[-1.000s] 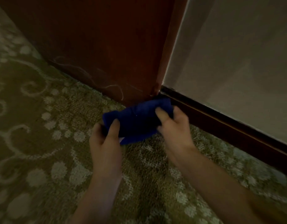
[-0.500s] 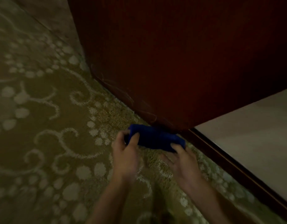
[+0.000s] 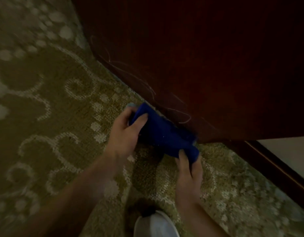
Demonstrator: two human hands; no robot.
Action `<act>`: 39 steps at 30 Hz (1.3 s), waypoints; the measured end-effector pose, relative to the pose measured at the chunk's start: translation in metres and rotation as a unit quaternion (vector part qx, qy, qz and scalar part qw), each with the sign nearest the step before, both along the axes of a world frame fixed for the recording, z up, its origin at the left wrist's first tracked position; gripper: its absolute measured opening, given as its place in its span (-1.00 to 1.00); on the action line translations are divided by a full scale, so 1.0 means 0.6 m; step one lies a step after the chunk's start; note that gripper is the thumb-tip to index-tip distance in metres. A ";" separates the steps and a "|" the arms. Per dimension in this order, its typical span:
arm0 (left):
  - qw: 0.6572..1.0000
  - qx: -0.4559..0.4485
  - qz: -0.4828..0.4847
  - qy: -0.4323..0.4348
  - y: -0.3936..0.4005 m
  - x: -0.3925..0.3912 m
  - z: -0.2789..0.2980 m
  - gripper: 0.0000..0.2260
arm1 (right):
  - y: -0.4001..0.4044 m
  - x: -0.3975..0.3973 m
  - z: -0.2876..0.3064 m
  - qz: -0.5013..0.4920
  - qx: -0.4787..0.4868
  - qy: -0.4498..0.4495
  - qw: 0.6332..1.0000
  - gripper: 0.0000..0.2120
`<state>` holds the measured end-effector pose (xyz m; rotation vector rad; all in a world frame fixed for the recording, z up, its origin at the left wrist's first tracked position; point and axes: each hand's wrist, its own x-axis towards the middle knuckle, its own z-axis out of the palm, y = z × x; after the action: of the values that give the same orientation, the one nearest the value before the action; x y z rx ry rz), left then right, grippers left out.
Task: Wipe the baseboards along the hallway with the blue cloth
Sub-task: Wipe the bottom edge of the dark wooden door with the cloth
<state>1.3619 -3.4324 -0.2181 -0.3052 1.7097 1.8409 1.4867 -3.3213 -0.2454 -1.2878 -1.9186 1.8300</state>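
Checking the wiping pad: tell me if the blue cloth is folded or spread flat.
Folded. The blue cloth forms a thick bunched pad, gripped by the left hand and right hand.

You are in a carpeted hallway, hotel-like: patterned olive carpet [image 3: 65, 103] with pale scrolls, a dark red wooden door [image 3: 207, 62], a dark baseboard [image 3: 274, 171] under a plain light wall [image 3: 291, 154].

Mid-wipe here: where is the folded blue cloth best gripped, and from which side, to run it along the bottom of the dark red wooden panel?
Grip the folded blue cloth at its two short ends, coming from the patterned carpet side, as the left hand and right hand do now. It lies lengthwise along the dark red wooden panel, so end grips likely keep the long face flat against it.
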 end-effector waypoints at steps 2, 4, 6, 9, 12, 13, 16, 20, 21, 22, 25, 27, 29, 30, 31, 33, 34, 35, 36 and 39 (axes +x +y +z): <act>0.995 -0.065 -0.074 -0.020 0.010 -0.034 0.022 -0.68 | 0.002 0.000 -0.003 -0.018 0.014 -0.025 0.999 -0.75; 0.985 -0.117 -0.127 -0.018 0.003 -0.044 0.046 -0.64 | 0.006 0.006 0.004 0.018 0.005 -0.057 0.998 -0.79; 0.980 -0.158 -0.119 0.006 0.019 -0.038 0.051 -0.79 | 0.018 0.000 0.023 0.042 -0.023 -0.095 0.994 -0.68; 0.998 -0.059 -0.019 -0.018 0.040 -0.004 0.003 -0.94 | 0.044 -0.006 0.021 0.028 -0.004 -0.084 0.996 -0.55; 0.996 0.071 0.051 -0.019 0.052 0.021 -0.030 -0.94 | 0.035 -0.005 -0.003 0.011 0.001 -0.027 1.000 -0.67; 0.993 0.103 0.050 0.001 0.053 0.018 -0.032 -0.93 | 0.030 -0.009 -0.006 -0.022 -0.029 -0.011 0.999 -0.72; 0.985 0.160 0.067 -0.017 0.037 0.042 -0.037 -0.90 | 0.039 0.006 -0.003 -0.050 -0.152 0.014 0.987 -0.71; 0.990 0.138 0.023 -0.013 0.028 0.054 -0.022 -0.86 | 0.042 -0.004 0.037 -0.126 -0.207 0.016 0.970 -0.39; 0.991 0.136 0.010 -0.006 0.037 0.049 -0.023 -0.85 | 0.043 -0.003 0.039 -0.145 -0.211 0.014 0.966 -0.39; 0.991 0.132 -0.005 0.002 0.047 0.040 -0.022 -0.82 | 0.044 0.002 0.040 -0.160 -0.219 0.015 0.962 -0.41; 0.993 0.119 -0.017 0.001 0.084 0.028 -0.017 -0.79 | 0.041 0.014 0.047 -0.195 -0.223 0.037 0.954 -0.64; 0.992 0.123 -0.016 -0.012 0.097 0.043 -0.026 -0.87 | 0.046 0.020 0.052 -0.217 -0.206 0.025 0.954 -0.72; 0.990 0.134 0.001 -0.031 0.098 0.049 -0.035 -0.92 | 0.058 0.011 0.060 -0.218 -0.195 0.013 0.956 -0.75; 0.989 0.141 0.009 -0.037 0.096 0.046 -0.036 -0.94 | 0.062 0.002 0.066 -0.216 -0.194 0.011 0.957 -0.79; 0.988 0.149 0.018 -0.035 0.093 0.041 -0.033 -0.96 | 0.065 -0.008 0.070 -0.212 -0.193 0.012 0.958 -0.85; 0.985 0.161 0.055 -0.014 0.082 0.020 -0.027 -0.97 | 0.058 -0.039 0.077 -0.196 -0.196 0.016 0.961 -0.90; 0.983 0.163 0.087 -0.005 0.074 0.006 -0.024 -0.95 | 0.047 -0.058 0.080 -0.184 -0.206 0.019 0.961 -0.84; 0.978 0.170 0.120 -0.002 0.065 -0.010 -0.021 -0.92 | 0.037 -0.077 0.079 -0.167 -0.222 0.029 0.960 -0.83; 0.972 0.180 0.149 0.000 0.056 -0.026 -0.021 -0.89 | 0.025 -0.097 0.079 -0.151 -0.239 0.035 0.958 -0.85; 0.963 0.191 0.189 -0.007 0.046 -0.046 -0.022 -0.74 | 0.017 -0.121 0.072 -0.148 -0.276 0.034 0.949 -0.75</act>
<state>1.3344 -3.4047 -0.2313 -0.5075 1.3073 2.3876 1.4141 -3.3110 -0.2024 -1.5332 -1.1209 2.2835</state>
